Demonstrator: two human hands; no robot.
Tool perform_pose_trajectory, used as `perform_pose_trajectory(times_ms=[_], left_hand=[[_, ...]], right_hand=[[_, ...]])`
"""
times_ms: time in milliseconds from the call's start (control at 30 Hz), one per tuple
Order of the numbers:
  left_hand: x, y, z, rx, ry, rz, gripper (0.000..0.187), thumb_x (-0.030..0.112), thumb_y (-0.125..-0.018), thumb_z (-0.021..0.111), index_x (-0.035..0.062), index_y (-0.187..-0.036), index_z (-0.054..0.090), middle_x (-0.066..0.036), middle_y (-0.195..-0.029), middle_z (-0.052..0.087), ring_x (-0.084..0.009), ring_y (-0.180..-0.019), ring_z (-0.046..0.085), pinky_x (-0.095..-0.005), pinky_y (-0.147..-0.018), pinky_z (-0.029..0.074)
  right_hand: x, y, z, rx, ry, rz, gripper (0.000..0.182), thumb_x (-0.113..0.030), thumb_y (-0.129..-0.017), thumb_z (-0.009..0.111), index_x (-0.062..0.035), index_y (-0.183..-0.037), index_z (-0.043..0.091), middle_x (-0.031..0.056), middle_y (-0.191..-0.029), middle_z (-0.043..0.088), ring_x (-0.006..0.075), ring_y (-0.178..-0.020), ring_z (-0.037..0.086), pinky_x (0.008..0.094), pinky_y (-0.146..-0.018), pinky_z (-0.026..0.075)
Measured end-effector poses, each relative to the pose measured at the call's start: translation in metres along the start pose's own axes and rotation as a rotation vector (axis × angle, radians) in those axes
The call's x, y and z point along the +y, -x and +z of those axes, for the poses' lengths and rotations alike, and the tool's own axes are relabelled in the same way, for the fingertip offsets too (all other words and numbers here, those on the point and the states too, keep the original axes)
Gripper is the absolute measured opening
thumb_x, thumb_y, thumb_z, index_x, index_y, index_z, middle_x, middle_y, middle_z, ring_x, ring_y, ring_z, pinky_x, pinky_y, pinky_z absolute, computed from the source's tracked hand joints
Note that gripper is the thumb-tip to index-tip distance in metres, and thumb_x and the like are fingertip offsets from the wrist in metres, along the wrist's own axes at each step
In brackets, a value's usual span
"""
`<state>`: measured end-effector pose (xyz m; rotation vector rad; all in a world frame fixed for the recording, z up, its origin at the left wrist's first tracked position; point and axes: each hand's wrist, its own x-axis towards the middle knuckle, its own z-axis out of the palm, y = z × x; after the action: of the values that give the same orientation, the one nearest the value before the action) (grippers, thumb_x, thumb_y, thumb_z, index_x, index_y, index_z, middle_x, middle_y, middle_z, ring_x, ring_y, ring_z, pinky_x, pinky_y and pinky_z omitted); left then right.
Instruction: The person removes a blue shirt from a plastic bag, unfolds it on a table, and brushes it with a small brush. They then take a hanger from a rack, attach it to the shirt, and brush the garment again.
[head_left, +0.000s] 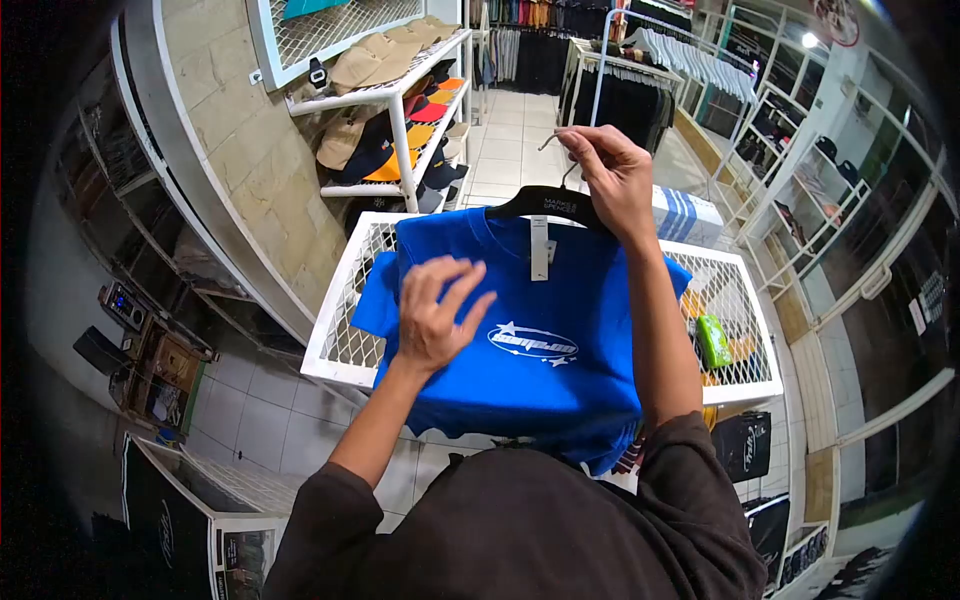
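Note:
A blue T-shirt (470,370) with a white oval print on its chest hangs on a black clothes hanger (540,203). The hanger's metal hook is pinched between the fingers of my right hand (615,175), raised above the collar. A white tag (540,248) dangles at the neckline. Over the shirt's left side is my left hand (437,312), fingers spread and holding nothing, close above the fabric. Behind and under the shirt is a white mesh-topped table (345,345); the shirt's lower part drapes past its near edge.
A green pack (714,341) sits at the table's right side, and a white box with blue stripes (687,215) stands behind it. Shelves of caps (385,95) line the left wall. Clothes racks (640,85) stand farther back. A glass front runs along the right.

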<state>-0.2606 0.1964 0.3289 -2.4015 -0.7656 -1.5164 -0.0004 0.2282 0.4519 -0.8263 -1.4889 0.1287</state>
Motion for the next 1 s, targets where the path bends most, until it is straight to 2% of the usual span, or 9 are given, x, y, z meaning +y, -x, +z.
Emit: perform_pose_trajectory(times_ms=[100,167,233,333,433,633,733,867,1000], left_hand=[[0.016,-0.040,-0.018,0.083,-0.049,0.012,0.060,0.019,-0.077,0.086,0.0088,-0.132,0.064,-0.012,-0.125,0.062,-0.0340,-0.116,0.058,-0.0450,-0.100,0.046],[0.014,-0.052,-0.013,-0.005,0.039,0.079,0.058,0.021,-0.083,0.080,0.0118,-0.137,0.061,-0.011,-0.116,0.064,-0.0302,-0.109,0.061,-0.0424,-0.094,0.047],[0.009,-0.048,-0.007,-0.131,0.135,0.090,0.057,0.006,-0.082,0.073,0.0107,-0.138,0.060,-0.009,-0.090,0.063,-0.0295,-0.084,0.063,-0.0421,-0.077,0.051],[0.022,-0.038,-0.017,-0.169,0.037,0.119,0.059,0.005,-0.081,0.071,0.0110,-0.139,0.060,-0.008,-0.088,0.062,-0.0263,-0.082,0.063,-0.0398,-0.073,0.050],[0.036,-0.025,-0.034,-0.185,-0.044,0.073,0.060,0.005,-0.082,0.071,0.0118,-0.141,0.060,-0.005,-0.085,0.060,-0.0232,-0.079,0.062,-0.0369,-0.071,0.049],[0.054,-0.013,-0.065,-0.159,-0.072,0.040,0.062,0.005,-0.083,0.072,0.0130,-0.143,0.059,-0.005,-0.087,0.063,-0.0229,-0.080,0.063,-0.0373,-0.072,0.050],[0.069,-0.013,-0.081,-0.125,-0.068,-0.063,0.060,-0.003,-0.082,0.070,0.0127,-0.140,0.063,-0.013,-0.087,0.066,-0.0302,-0.077,0.065,-0.0420,-0.070,0.051],[0.090,-0.008,-0.092,-0.122,-0.173,-0.069,0.063,0.003,-0.083,0.072,0.0139,-0.143,0.060,-0.006,-0.085,0.064,-0.0251,-0.078,0.064,-0.0401,-0.071,0.050],[0.130,-0.007,-0.100,-0.099,-0.241,-0.065,0.063,0.004,-0.083,0.071,0.0138,-0.144,0.059,-0.007,-0.084,0.063,-0.0259,-0.078,0.063,-0.0399,-0.069,0.050]], right_hand=[[-0.045,0.016,0.000,-0.019,0.017,-0.009,0.014,-0.014,-0.094,0.075,-0.0041,-0.103,0.080,0.0051,-0.088,0.073,0.0064,-0.071,0.060,0.0224,-0.062,0.047],[-0.069,0.031,-0.001,-0.005,0.031,-0.013,0.013,-0.013,-0.094,0.075,-0.0049,-0.103,0.080,0.0054,-0.086,0.072,0.0065,-0.070,0.060,0.0232,-0.061,0.046],[-0.087,0.047,-0.005,0.037,0.219,-0.057,0.013,-0.013,-0.093,0.076,-0.0057,-0.103,0.080,0.0071,-0.085,0.070,0.0084,-0.069,0.060,0.0242,-0.060,0.046],[-0.110,0.097,-0.010,0.282,0.599,-0.235,0.018,-0.013,-0.083,0.083,-0.0049,-0.097,0.075,0.0096,-0.084,0.068,0.0210,-0.067,0.063,0.0283,-0.058,0.048],[-0.119,0.171,-0.008,0.154,0.613,-0.306,0.015,-0.011,-0.082,0.082,-0.0052,-0.091,0.071,0.0103,-0.085,0.068,0.0237,-0.065,0.065,0.0327,-0.057,0.052],[-0.125,0.231,0.006,-0.171,0.774,-0.043,0.027,-0.022,-0.083,0.083,-0.0089,-0.104,0.072,0.0089,-0.104,0.067,0.0246,-0.066,0.068,0.0329,-0.058,0.055],[-0.122,0.253,0.002,0.007,0.699,-0.110,0.030,-0.027,-0.083,0.083,-0.0089,-0.104,0.072,0.0088,-0.097,0.066,0.0236,-0.065,0.068,0.0326,-0.056,0.054],[-0.123,0.275,0.004,-0.028,0.626,0.085,0.034,-0.034,-0.081,0.084,-0.0087,-0.099,0.070,0.0065,-0.091,0.065,0.0257,-0.064,0.069,0.0344,-0.055,0.054],[-0.112,0.285,0.002,-0.059,0.580,0.199,0.024,-0.024,-0.083,0.080,-0.0089,-0.100,0.071,0.0090,-0.094,0.067,0.0300,-0.067,0.069,0.0390,-0.058,0.056]])
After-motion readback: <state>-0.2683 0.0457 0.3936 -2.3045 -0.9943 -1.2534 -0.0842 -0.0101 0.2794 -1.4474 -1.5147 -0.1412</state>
